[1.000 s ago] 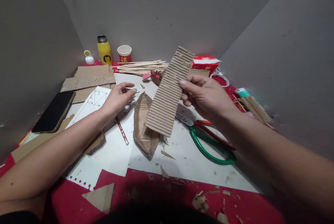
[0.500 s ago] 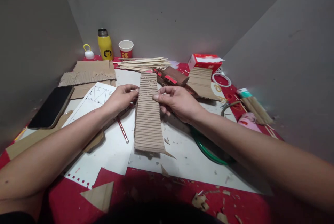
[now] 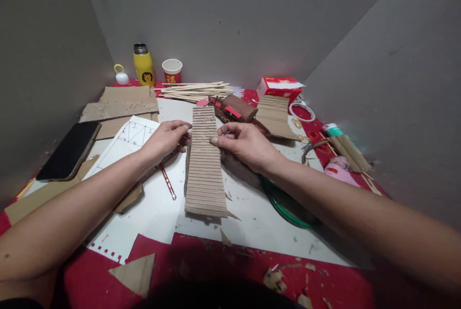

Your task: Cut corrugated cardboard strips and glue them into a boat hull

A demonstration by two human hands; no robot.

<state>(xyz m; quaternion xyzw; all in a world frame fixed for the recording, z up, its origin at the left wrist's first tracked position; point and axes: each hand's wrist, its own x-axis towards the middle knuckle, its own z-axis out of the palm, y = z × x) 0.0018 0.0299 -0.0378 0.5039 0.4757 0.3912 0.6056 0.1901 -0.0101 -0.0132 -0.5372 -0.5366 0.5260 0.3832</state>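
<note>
Lying lengthwise from near edge to far edge at the table's middle, the strip (image 3: 204, 162) is pinched at its far half by left hand (image 3: 166, 138) and right hand (image 3: 245, 143), one per long side.

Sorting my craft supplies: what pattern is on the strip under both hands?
Plain brown corrugated cardboard strip, ridges running crosswise; head view.

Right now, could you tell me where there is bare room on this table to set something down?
The barest patch is the white sheet between the corrugated cardboard strip, the green-handled scissors and the red cloth edge. Another lies left of the strip, below the red pencil. The back, with skewers, bottle and cup, is crowded.
</note>
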